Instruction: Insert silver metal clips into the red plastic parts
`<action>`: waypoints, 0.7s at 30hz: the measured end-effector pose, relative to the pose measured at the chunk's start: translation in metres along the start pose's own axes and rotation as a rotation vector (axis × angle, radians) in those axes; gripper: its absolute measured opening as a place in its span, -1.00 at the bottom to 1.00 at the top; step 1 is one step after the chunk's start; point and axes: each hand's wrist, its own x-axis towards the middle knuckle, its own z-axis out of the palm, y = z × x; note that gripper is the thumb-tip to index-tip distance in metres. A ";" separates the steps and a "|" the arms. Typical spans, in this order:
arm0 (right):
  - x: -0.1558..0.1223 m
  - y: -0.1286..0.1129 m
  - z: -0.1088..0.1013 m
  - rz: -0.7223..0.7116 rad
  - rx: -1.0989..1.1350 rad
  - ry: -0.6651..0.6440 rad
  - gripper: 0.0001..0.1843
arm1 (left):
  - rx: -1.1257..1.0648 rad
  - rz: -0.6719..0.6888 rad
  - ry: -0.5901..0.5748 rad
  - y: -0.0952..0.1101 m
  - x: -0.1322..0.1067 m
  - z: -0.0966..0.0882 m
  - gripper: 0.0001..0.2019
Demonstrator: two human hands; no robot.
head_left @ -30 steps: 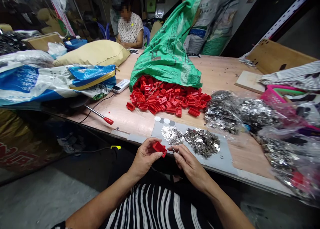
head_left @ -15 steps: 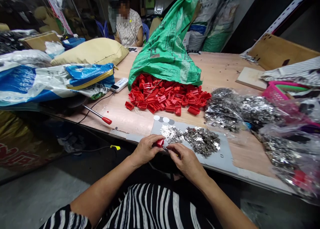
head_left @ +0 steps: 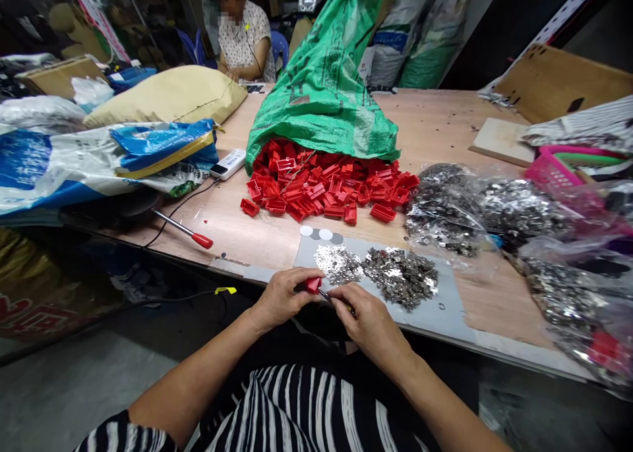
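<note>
Tool (head_left: 324,295) and red part (head_left: 313,285) held

One red part is pinched by the left hand (head_left: 284,299), just before the edge of the table (head_left: 430,122); one tool is clasped in the right hand (head_left: 368,317), its tip apparently set against the part. Both forearms (head_left: 212,360) are angled inward. Two metal heaps (head_left: 403,279) are spread on one grey sheet (head_left: 452,310); one red pile (head_left: 321,192) is partly covered by one green sack (head_left: 326,103).

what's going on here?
The person's left hand holds a small red box near the front edge of the table. The right hand holds a thin metal tool up to it; whether the tip is inside is too small to tell. Beyond, small metal pieces lie heaped on a grey sheet, with loose red boxes at the mouth of a green sack.
</note>
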 end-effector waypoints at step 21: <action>-0.010 -0.011 0.005 -0.006 -0.061 0.045 -0.81 | -0.010 -0.048 0.093 0.011 -0.010 0.002 -0.76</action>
